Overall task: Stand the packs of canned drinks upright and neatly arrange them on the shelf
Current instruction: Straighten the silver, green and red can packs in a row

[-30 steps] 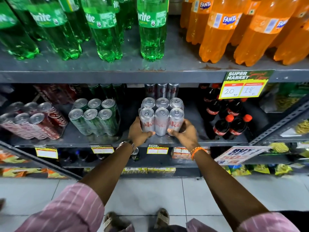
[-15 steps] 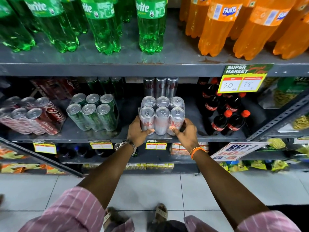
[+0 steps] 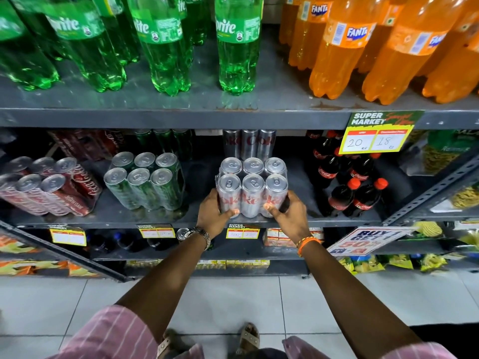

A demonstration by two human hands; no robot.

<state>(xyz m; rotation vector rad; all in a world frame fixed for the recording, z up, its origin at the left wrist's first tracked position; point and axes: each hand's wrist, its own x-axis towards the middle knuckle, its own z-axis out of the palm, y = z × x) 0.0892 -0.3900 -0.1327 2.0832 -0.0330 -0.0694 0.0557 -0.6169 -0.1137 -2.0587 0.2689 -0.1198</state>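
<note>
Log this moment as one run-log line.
stage: placing | left hand: grips silver can pack | right hand: grips same pack | pack: upright on middle shelf | green can pack: upright

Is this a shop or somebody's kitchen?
Most likely a shop, a supermarket's drinks aisle. Metal shelves hold rows of green soda bottles and orange soda bottles, and a yellow price tag marked "Super Market" hangs on the shelf edge.

Bare shelf (image 3: 197, 187) lay open between the green can pack (image 3: 145, 182) at left and the silver can pack (image 3: 252, 186); cola bottles (image 3: 347, 182) crowded its right, more silver cans (image 3: 248, 143) stood behind.
</note>
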